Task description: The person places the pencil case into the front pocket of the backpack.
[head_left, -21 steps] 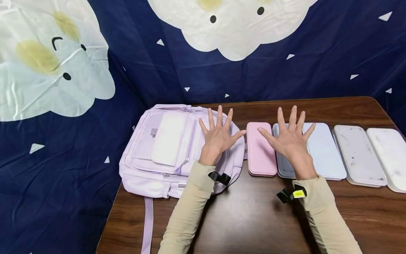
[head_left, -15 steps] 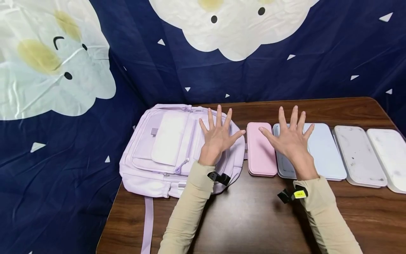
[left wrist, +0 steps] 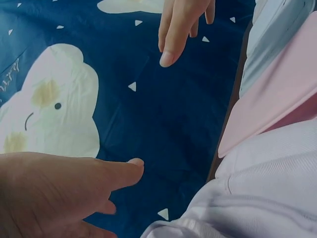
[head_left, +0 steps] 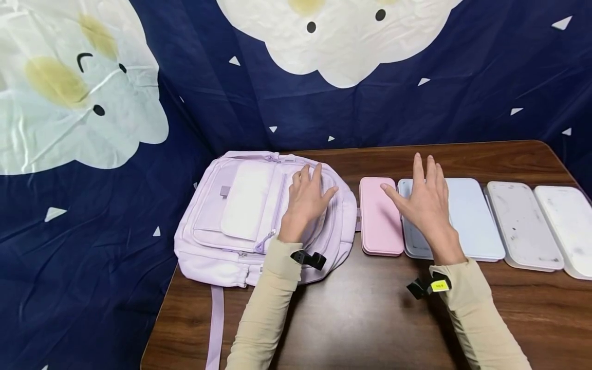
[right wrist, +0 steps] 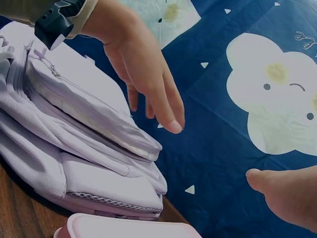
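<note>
A lilac backpack (head_left: 208, 205) with a white front flap lies on the table, its strap trailing toward the near edge. My left hand (head_left: 306, 200) is held above the backpack's right part, fingers loosely bent and holding nothing. To its right my right hand (head_left: 425, 203) hovers over the cases with fingers extended and thumb apart, holding nothing. Under and beside it lie a pink case (head_left: 381, 226) and a light blue case (head_left: 476, 221), with a grey-blue case (head_left: 414, 241) between them. In the right wrist view the left hand (right wrist: 143, 64) shows above the backpack (right wrist: 99, 114).
Farther right on the wooden table (head_left: 351, 318) lie a grey case (head_left: 524, 226) and a white case (head_left: 569, 231). A dark blue cloth (head_left: 222, 113) printed with white clouds hangs behind and to the left of the table.
My left hand has moved slightly left and its spread fingers have bent. My right hand has turned a little, its fingers drawing closer together. The backpack and cases have stayed put.
</note>
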Tool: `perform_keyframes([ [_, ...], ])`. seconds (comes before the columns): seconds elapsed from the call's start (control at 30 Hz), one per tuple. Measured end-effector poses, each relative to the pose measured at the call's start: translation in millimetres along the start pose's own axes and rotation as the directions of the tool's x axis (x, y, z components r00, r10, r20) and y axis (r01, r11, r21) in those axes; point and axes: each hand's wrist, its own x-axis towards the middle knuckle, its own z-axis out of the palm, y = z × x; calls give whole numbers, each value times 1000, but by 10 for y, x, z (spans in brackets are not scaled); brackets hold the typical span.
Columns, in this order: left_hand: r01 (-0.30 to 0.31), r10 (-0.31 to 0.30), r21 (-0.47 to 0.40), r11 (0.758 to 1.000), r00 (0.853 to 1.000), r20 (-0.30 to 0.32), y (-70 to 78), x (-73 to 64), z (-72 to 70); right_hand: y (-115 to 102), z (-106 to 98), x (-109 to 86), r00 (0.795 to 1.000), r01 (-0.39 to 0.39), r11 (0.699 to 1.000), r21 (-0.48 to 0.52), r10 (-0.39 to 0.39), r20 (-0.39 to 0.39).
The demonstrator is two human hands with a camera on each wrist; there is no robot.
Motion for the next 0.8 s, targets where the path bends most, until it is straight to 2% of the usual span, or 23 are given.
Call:
perform_keyframes([
  [0.17, 13, -12, -38, 999, 1000, 23, -68, -32, -7, 7, 19, -10, 999, 11, 999, 31, -10, -49],
  [0.27, 11, -6, -63, 998, 996, 85, -98, -59, -17, 9, 23, -24, 996, 22, 998, 65, -16, -85],
  [0.4, -7, 19, -69, 998, 985, 171, -124, -92, -14, 12, 16, -59, 992, 35, 993, 112, -22, -122],
  [0.63, -18, 30, -48, 999, 966, 256, -138, -143, -2, 23, 24, -108, 993, 33, 992, 121, -19, -117],
  [0.8, -36, 53, -66, 997, 959, 279, -148, -159, -1, 17, 35, -127, 994, 25, 993, 113, -13, -107],
])
